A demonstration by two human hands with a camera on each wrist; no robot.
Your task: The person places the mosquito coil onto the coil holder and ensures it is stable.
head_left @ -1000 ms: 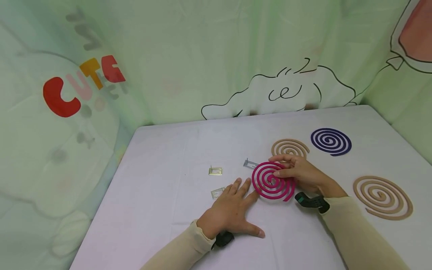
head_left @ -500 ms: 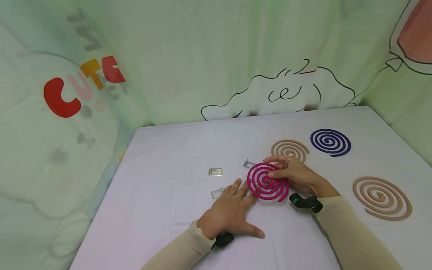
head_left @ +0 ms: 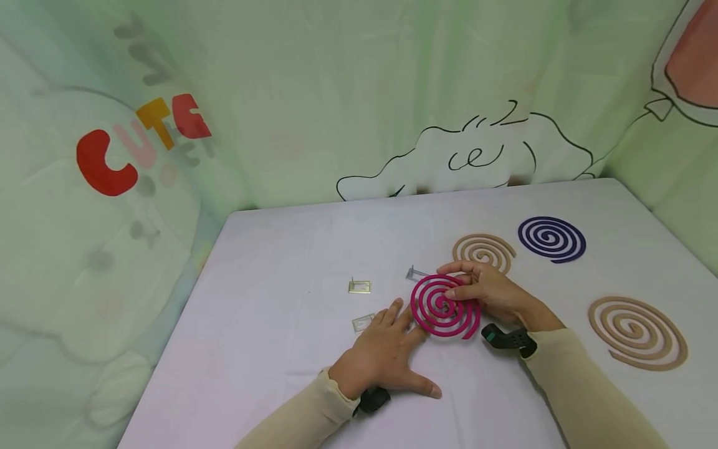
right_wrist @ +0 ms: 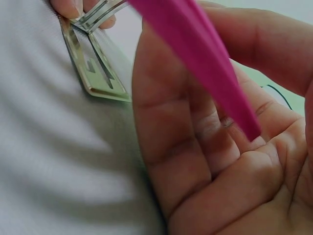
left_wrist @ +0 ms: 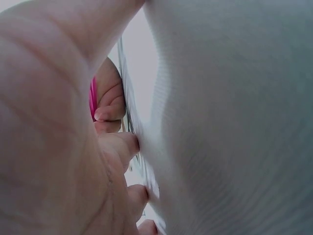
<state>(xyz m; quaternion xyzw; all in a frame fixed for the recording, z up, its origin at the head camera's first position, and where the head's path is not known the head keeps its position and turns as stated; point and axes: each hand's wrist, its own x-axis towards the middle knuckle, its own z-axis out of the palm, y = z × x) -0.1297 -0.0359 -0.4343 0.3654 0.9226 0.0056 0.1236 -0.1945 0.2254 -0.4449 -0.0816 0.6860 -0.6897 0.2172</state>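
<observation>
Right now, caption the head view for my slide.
Pink spiral in the right grip, left grip spread over white cloth.

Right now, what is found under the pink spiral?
The right wrist view shows a metal stand under the pink spiral, with the left hand at its edge. In the head view, the spiral covers most of it.

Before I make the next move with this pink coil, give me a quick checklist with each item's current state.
1. Right hand grips the pink coil: ok.
2. Left hand touches the metal stand below that coil: ok, seen in the right wrist view.
3. Pink coil seated on that stand: cannot tell, the contact is not clear.
4. Grey stand farther back fully visible from the head: not ok, the pink coil overlaps it.
5. Purple coil clear of both hands: ok.
</observation>
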